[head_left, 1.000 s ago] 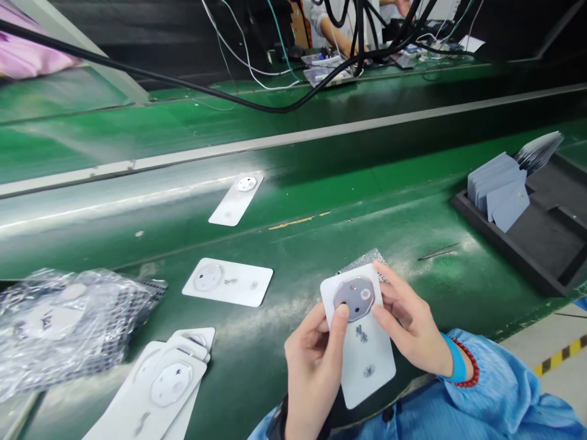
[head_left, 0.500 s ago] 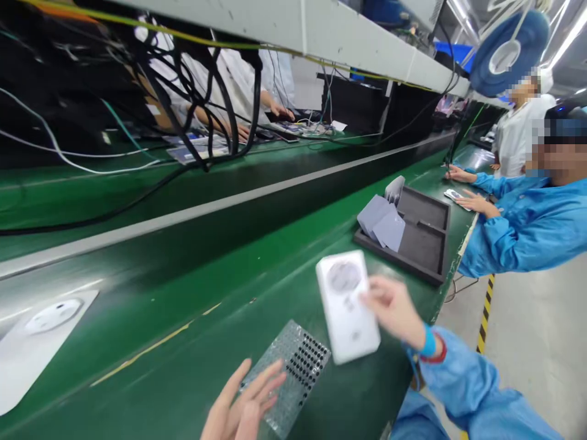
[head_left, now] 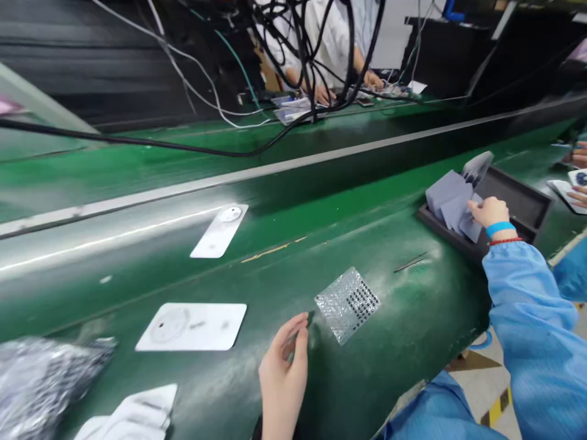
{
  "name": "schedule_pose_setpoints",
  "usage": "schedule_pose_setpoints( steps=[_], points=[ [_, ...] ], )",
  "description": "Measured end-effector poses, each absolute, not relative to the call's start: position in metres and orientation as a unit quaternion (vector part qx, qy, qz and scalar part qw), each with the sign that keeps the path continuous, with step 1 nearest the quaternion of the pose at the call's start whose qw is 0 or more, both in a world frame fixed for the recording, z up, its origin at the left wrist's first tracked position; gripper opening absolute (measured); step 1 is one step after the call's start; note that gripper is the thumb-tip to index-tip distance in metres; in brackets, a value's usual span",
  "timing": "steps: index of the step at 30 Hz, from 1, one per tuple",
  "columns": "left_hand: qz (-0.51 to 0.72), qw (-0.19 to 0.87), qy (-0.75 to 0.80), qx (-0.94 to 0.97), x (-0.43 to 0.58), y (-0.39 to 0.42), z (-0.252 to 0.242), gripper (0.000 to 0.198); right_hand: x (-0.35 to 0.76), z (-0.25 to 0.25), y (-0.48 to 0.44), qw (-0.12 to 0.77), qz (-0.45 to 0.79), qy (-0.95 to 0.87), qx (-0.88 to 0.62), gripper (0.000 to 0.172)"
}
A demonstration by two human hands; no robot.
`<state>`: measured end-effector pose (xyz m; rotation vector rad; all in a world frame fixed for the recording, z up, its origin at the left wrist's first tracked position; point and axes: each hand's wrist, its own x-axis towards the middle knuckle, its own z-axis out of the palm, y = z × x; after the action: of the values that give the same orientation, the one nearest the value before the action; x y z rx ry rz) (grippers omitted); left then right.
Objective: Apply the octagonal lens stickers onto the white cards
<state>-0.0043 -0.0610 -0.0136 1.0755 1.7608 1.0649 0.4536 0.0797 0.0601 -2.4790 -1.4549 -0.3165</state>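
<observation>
Right hand [head_left: 491,214] is at the gray cards [head_left: 447,198] in the black tray [head_left: 518,205]. Fingers are hidden behind the cards, so can't tell if the grip is closed on one. Left hand [head_left: 283,382] is open and empty, near the bubble wrap sheet [head_left: 347,305] on the green worktop [head_left: 394,348]. Done so far: white card [head_left: 192,327] and upper white card [head_left: 220,231] lie out flat, unwrapped. Left: gray cards stacked in tray, card pile [head_left: 132,415] and bubble wrap bag [head_left: 41,385], both cut off at frame edge. Co-worker's hands [head_left: 580,156] partly out of frame, right.
</observation>
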Motion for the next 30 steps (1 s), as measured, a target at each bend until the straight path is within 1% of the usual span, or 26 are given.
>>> schedule_pose_setpoints(
  steps=[2, 4, 5, 6, 7, 8, 9, 11, 12, 14, 16, 19, 22, 25, 27, 30],
  points=[
    [0.412, 0.386, 0.702, 0.434, -0.007, -0.061, -0.014, 0.036, 0.416, 0.048, 0.065, 0.141, -0.111, -0.541, -0.821, 0.049],
    [0.398, 0.387, 0.701, 0.448, -0.008, -0.059, -0.016, 0.035, 0.361, 0.026, 0.038, 0.156, -0.094, -0.621, -0.762, 0.04],
    [0.391, 0.391, 0.699, 0.453, -0.007, -0.058, -0.017, 0.035, 0.33, 0.012, 0.023, 0.157, -0.066, -0.691, -0.703, 0.035],
    [0.382, 0.396, 0.698, 0.458, -0.006, -0.057, -0.017, 0.034, 0.3, -0.002, 0.008, 0.15, -0.009, -0.812, -0.564, 0.036],
    [0.372, 0.4, 0.698, 0.462, -0.004, -0.057, -0.018, 0.032, 0.273, -0.015, -0.005, 0.131, 0.046, -0.891, -0.432, 0.041],
    [0.362, 0.404, 0.699, 0.466, -0.003, -0.057, -0.017, 0.029, 0.25, -0.026, -0.016, 0.133, 0.075, -0.917, -0.369, 0.04],
    [0.351, 0.407, 0.7, 0.47, -0.001, -0.058, -0.015, 0.027, 0.234, -0.035, -0.023, 0.143, 0.099, -0.927, -0.333, 0.034],
    [0.33, 0.411, 0.701, 0.48, 0.004, -0.061, -0.008, 0.024, 0.217, -0.044, -0.028, 0.18, 0.122, -0.918, -0.33, 0.019],
    [0.321, 0.411, 0.701, 0.487, 0.007, -0.062, -0.004, 0.026, 0.215, -0.045, -0.027, 0.2, 0.129, -0.91, -0.34, 0.016],
    [0.32, 0.435, 0.692, 0.479, 0.015, -0.064, 0.003, 0.029, 0.218, -0.042, -0.021, 0.236, 0.143, -0.896, -0.347, 0.016],
    [0.343, 0.487, 0.669, 0.444, 0.023, -0.064, 0.005, 0.026, 0.22, -0.037, -0.016, 0.258, 0.161, -0.889, -0.341, 0.019],
    [0.382, 0.572, 0.619, 0.38, 0.034, -0.061, 0.0, 0.025, 0.219, -0.031, -0.014, 0.278, 0.186, -0.885, -0.323, 0.021],
    [0.406, 0.615, 0.594, 0.322, 0.04, -0.059, -0.005, 0.028, 0.214, -0.027, -0.019, 0.321, 0.203, -0.862, -0.337, 0.023],
    [0.422, 0.653, 0.575, 0.254, 0.041, -0.058, -0.005, 0.03, 0.212, -0.023, -0.023, 0.372, 0.188, -0.844, -0.338, 0.017],
    [0.425, 0.677, 0.562, 0.212, 0.042, -0.057, -0.003, 0.032, 0.212, -0.021, -0.026, 0.373, 0.17, -0.854, -0.322, 0.014],
    [0.414, 0.708, 0.552, 0.15, 0.041, -0.057, -0.001, 0.034, 0.213, -0.019, -0.027, 0.344, 0.16, -0.87, -0.314, 0.018]
  ],
)
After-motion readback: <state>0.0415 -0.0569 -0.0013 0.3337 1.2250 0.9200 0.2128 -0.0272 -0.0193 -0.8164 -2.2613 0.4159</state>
